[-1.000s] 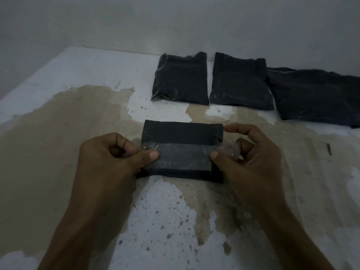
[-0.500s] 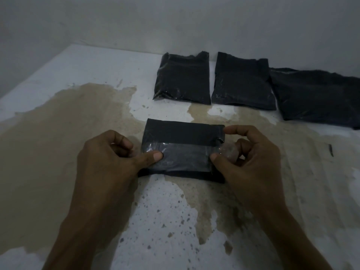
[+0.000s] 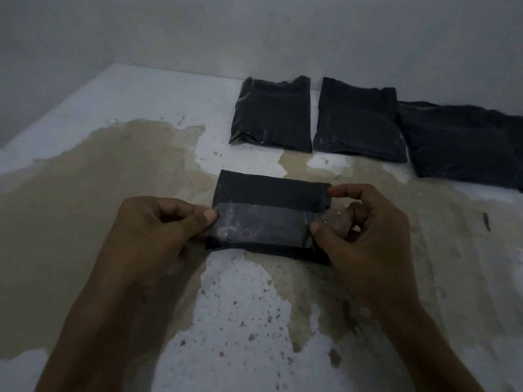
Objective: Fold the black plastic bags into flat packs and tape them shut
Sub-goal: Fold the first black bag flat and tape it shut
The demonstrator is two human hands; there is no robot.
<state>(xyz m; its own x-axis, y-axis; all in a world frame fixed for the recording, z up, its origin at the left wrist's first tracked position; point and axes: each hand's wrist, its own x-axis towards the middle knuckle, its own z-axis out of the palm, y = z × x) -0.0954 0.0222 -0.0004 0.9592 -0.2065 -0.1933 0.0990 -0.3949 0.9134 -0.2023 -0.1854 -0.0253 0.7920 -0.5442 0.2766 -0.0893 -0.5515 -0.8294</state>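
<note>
A folded black bag pack (image 3: 271,192) lies flat on the worn table in front of me. A strip of clear tape (image 3: 260,224) stretches across its middle from left to right. My left hand (image 3: 158,224) pinches the tape's left end at the pack's left edge. My right hand (image 3: 365,230) holds the clear tape roll (image 3: 338,220) at the pack's right edge, thumb on the tape. Two taped black packs (image 3: 273,120) (image 3: 358,123) lie side by side at the back. A larger flat black bag (image 3: 464,145) lies to their right.
The table top (image 3: 232,321) is white with large brown worn patches. Grey walls close the back and left. A small dark sliver (image 3: 486,222) lies on the table to the right of my right hand.
The tape now lies lower and flatter across the pack, and my left thumb has slid back to the pack's left edge. The right hand stays at the right edge.
</note>
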